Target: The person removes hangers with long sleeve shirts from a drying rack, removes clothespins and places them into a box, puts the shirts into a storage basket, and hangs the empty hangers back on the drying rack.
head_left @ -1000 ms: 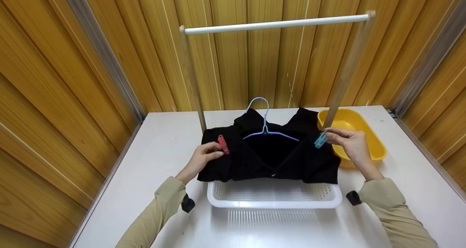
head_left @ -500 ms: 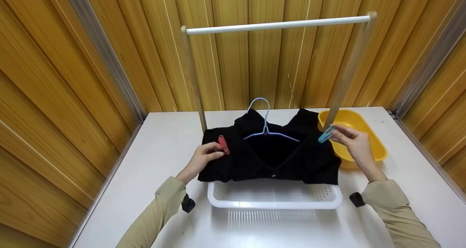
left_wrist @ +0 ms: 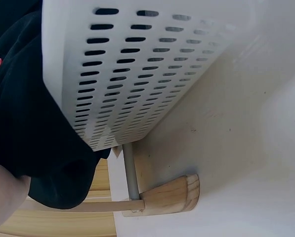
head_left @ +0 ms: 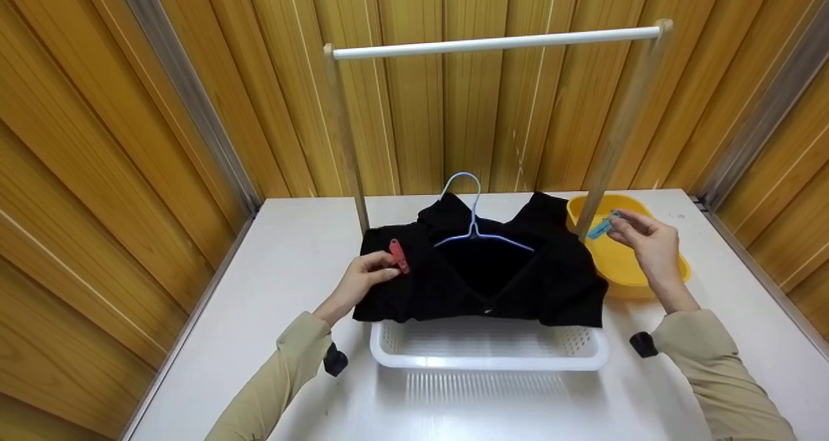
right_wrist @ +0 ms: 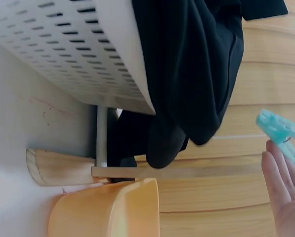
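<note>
While head view shows red peg [head_left: 399, 257], right wrist's reveals rack foot [right_wrist: 61, 167].

On a white flat tabletop [head_left: 304, 253], we find a black cloth garment [head_left: 563, 285] lying over a white perforated plastic basket [head_left: 489, 364], a thin pale-blue hanger [head_left: 473, 223] in its neck opening and the posts of a pale wooden rack [head_left: 618, 133] rising at either end. To our right, a yellow rounded plastic tub [head_left: 623, 261] stands beside the garment, partly behind the rack's right post. In the left hand [head_left: 363, 277], a red plastic clothespin [head_left: 399, 256] shows against the garment's left side; in the right hand [head_left: 653, 243], a turquoise plastic clothespin [head_left: 602, 225] shows before the tub in the head view.
</note>
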A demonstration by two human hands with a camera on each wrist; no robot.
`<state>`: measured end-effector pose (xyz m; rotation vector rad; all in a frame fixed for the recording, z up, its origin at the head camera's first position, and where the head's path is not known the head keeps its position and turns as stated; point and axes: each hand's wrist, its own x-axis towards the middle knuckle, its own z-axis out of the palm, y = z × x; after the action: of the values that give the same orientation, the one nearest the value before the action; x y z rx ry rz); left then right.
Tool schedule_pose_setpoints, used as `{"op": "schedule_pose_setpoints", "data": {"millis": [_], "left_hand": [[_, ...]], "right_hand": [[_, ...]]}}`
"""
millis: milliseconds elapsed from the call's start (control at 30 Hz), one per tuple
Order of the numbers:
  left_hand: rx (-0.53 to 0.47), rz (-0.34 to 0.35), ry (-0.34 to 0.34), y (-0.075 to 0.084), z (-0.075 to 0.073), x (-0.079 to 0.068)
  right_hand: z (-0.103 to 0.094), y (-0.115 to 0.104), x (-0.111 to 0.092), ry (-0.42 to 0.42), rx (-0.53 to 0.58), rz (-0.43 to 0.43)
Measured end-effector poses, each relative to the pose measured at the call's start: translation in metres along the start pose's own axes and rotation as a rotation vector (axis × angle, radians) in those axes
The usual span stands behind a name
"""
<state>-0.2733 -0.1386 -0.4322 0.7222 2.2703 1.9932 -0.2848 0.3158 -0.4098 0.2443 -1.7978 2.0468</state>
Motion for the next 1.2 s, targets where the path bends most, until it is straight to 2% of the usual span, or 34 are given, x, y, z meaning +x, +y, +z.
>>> {"op": "schedule_pose_setpoints", "data": {"millis": [167,200,300,400,433,500,667,1067,1200], "left_hand": [[0.011,-0.001,-0.004,0.000,0.000,-0.001],[0.011,-0.001,-0.003,0.000,-0.001,-0.001],[0.009,-0.003,0.002,0.000,-0.001,-0.001],[0.001,-0.001,0.006,0.000,0.000,-0.001],[0.002,0.001,0.006,0.000,0.000,0.000],[-0.001,0.002,0.007,0.000,0.000,0.000],[-0.008,-0.005,0.007,0.000,0.001,-0.001],[0.013,-0.012,-0.002,0.001,0.001,-0.001],[0.005,-0.008,-0.003,0.001,0.002,-0.002]], "right_hand": [[-0.011,0.005,0.006,0.059,0.047,0.020],[-0.016,0.011,0.010,0.050,0.091,0.021],[-0.022,0.015,0.015,0.073,0.049,0.042],[-0.025,0.015,0.019,0.101,0.026,0.093],[-0.022,0.010,0.018,0.123,-0.025,0.117],[-0.024,0.009,0.019,0.130,-0.022,0.162],[-0.028,0.010,0.025,0.150,-0.096,0.236],[-0.033,0.019,0.034,0.191,-0.191,0.341],[-0.038,0.033,0.037,0.201,-0.311,0.338]]}}
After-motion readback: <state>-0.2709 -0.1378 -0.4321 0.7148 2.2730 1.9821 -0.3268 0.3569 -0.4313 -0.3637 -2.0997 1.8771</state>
